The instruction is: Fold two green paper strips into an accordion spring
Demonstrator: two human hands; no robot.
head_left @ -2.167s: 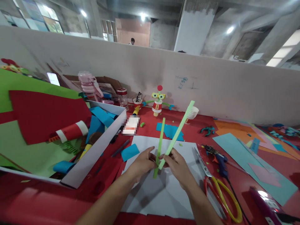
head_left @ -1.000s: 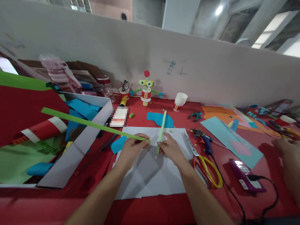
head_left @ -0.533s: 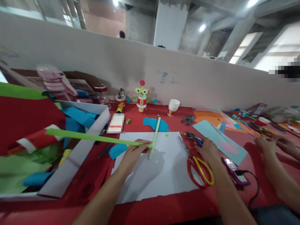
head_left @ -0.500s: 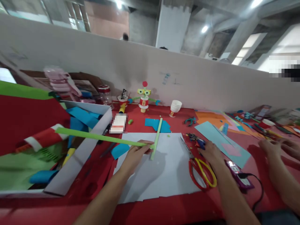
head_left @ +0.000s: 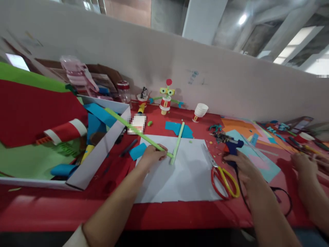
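My left hand is closed on a long green paper strip, pinching it near its right end. That end meets the lower part of a second green strip; I cannot tell whether they are joined. White paper lies beneath the second strip. My right hand is wrapped around the handle of a blue glue gun, its nozzle towards the left. Red and yellow-handled scissors lie on the paper's right side, just left of my right hand.
At left stands a white box of craft pieces. A paper-cup figure and stacked paper cups stand near the wall. Blue paper lies behind the white sheet. Another person's hand is at far right.
My right hand has picked up the glue gun and turned its nozzle leftward. The long green strip has swung, its far end now further back over the box edge. The view has shifted.
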